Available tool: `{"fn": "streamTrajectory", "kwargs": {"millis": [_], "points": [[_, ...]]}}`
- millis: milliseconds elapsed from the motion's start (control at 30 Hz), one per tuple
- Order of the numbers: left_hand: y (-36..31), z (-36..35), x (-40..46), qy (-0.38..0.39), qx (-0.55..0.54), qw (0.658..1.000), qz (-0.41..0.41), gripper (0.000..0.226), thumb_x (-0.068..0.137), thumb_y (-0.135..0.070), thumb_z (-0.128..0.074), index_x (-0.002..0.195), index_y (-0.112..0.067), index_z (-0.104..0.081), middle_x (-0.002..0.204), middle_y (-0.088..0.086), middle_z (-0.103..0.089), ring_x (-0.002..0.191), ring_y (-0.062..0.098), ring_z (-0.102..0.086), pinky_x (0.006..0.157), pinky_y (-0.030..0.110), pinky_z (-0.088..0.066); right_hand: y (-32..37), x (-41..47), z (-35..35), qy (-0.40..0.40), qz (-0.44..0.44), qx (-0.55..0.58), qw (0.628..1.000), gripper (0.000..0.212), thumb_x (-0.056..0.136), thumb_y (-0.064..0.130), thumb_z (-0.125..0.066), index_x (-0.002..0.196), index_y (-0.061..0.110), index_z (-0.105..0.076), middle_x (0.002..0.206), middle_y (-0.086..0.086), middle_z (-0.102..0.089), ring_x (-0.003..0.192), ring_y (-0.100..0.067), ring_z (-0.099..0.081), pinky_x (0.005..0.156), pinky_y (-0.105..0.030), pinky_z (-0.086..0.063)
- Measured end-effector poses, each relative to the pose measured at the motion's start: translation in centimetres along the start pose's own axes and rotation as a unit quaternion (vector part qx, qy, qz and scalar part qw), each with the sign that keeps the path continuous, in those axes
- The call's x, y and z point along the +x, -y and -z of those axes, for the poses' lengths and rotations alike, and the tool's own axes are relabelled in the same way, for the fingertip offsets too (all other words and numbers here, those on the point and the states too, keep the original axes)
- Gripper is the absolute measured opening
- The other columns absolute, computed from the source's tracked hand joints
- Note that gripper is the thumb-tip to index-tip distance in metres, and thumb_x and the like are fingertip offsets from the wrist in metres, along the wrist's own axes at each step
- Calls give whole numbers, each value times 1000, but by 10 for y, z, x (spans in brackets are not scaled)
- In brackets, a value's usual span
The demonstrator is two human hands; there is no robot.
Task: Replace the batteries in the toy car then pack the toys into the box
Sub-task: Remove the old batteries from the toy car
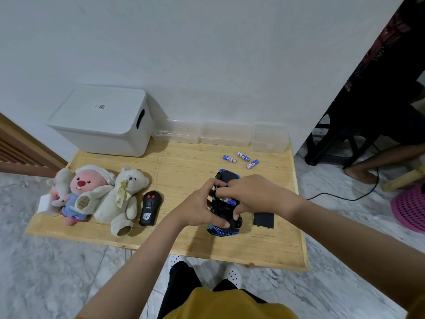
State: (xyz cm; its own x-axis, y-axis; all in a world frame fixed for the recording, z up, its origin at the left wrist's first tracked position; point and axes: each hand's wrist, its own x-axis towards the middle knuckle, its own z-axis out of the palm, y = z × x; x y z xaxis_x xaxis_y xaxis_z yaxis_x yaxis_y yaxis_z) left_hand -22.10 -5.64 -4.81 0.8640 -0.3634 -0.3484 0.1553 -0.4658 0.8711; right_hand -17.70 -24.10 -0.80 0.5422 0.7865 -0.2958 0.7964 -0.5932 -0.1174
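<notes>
Toy car [224,217], blue and black, lying upside down on the right half of the wooden table [184,166], its underside facing up and its battery bay open. A battery [228,201] with a blue and white label lies across the bay. Left hand [202,207]: fingers curled round the car's left side, thumb along the near edge, gripping the body. Right hand [250,192]: fingers bent down over the bay, fingertips at the battery; whether they pinch it or only press on it cannot be told. Battery cover [263,220], a flat black plate, lies on the table just beside the car on its right. Three loose batteries [242,159] lie apart from one another beyond the car, near the table's far right edge. Remote control [149,208], black with two red buttons, lies to the left of the car. Further left, a white teddy bear [125,199], a pink plush toy [86,192] in a white cap and a small pale plush toy [61,183] lie side by side, touching. White box [101,120] with its lid on stands at the far left corner, and a row of three clear plastic containers [225,134] stands along the wall to its right.
</notes>
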Motion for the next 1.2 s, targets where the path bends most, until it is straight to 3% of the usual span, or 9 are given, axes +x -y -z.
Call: {"fn": "streamTrajectory", "kwargs": {"millis": [133,233,367,433,567,667,733,1000,1200], "points": [[7,-1,-4,-16,-31,999,3,79,59,-13,-89,117,-37,-41,108,-3,-56,89,13,-58,76,26,-53,-3,-4,-4,-38,-1,33,999,40,82,44,-65,113,25,-48,89,9,-40,68,-17,-45,55,-33,-42],[10,-5,-5,-24,-37,999,1,80,59,-15,-89,115,-42,-39,107,-6,-56,94,15,-60,78,28,-54,-2,-6,-14,-115,-17,124,985,22,88,37,-61,102,20,-56,91,7,-56,76,-20,-57,60,-38,-47],[14,-10,-3,-32,-30,999,0,87,58,-17,-89,124,-38,-36,112,-6,-56,97,16,-62,80,30,-55,4,-7,-33,-229,-88,311,918,9,85,26,-64,93,22,-62,82,8,-68,74,-9,-63,66,-35,-52],[18,-11,-3,-34,-31,999,4,89,59,-17,-88,126,-39,-34,114,-8,-54,98,15,-62,81,30,-55,9,-8,-37,-291,-164,448,829,14,83,20,-69,95,22,-64,80,8,-69,69,-3,-62,64,-21,-50],[26,-13,-1,-33,-22,999,29,92,64,-10,-85,130,-38,-28,114,-16,-51,101,7,-58,83,25,-53,11,-7,-43,-320,-296,690,578,15,87,12,-64,102,14,-67,69,-1,-59,42,-13,-43,42,-25,-40],[33,-14,4,-34,-19,998,44,91,66,-5,-83,132,-36,-27,112,-19,-49,98,2,-58,77,17,-51,8,-9,-49,-274,-294,839,367,27,92,12,-47,111,1,-62,69,-5,-52,37,-9,-32,36,-21,-30],[36,-13,8,-34,-23,998,57,91,68,-2,-81,133,-34,-26,111,-19,-50,96,-1,-58,73,13,-50,7,-13,-52,-241,-273,886,286,32,90,15,-39,110,2,-60,67,-1,-51,38,-8,-32,35,-19,-26],[43,-4,28,0,17,994,105,99,65,-7,-81,133,-37,-16,118,2,-55,106,21,-60,94,39,-50,-4,-9,-50,-203,-297,894,267,17,92,33,-57,95,16,-57,66,0,-57,55,-12,-56,44,-22,-49],[41,-3,38,0,87,986,142,104,57,-24,-82,130,-50,-12,130,5,-42,123,26,-42,101,43,-43,-23,2,-43,-212,-357,819,397,21,90,37,-60,92,17,-57,62,2,-52,50,-11,-49,46,-24,-42]]}}
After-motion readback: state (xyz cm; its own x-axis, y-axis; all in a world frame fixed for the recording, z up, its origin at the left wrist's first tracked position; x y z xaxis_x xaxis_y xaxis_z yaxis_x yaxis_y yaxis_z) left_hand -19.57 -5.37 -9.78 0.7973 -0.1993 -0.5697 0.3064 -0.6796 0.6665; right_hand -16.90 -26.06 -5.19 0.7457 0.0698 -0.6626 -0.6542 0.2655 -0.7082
